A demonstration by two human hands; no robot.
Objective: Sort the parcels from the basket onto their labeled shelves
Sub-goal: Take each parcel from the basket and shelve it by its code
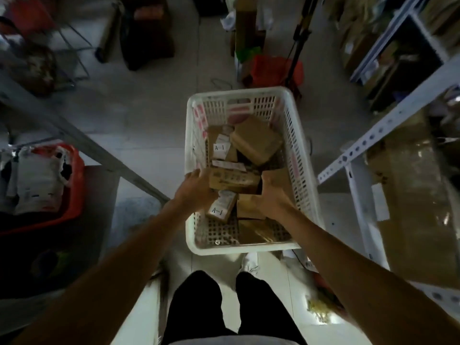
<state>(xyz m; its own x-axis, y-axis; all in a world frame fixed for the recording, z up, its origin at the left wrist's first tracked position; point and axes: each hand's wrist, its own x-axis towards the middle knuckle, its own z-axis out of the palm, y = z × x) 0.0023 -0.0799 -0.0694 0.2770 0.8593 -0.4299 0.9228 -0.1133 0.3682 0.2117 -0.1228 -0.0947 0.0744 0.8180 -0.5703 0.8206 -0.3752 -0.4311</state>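
White perforated shelving [368, 145] stands at right with cardboard cartons on it, a red bin [74, 195] of bagged goods sits at left, and a white slatted basket [306, 170] rests on the floor straight ahead, half full of brown parcels. Both hands reach into it: left hand [194, 190] and right hand [270, 197] grip opposite ends of one labelled brown parcel [234, 180]. Two smaller boxes tagged "A-1" [221, 207] [220, 148] lie just beside it.
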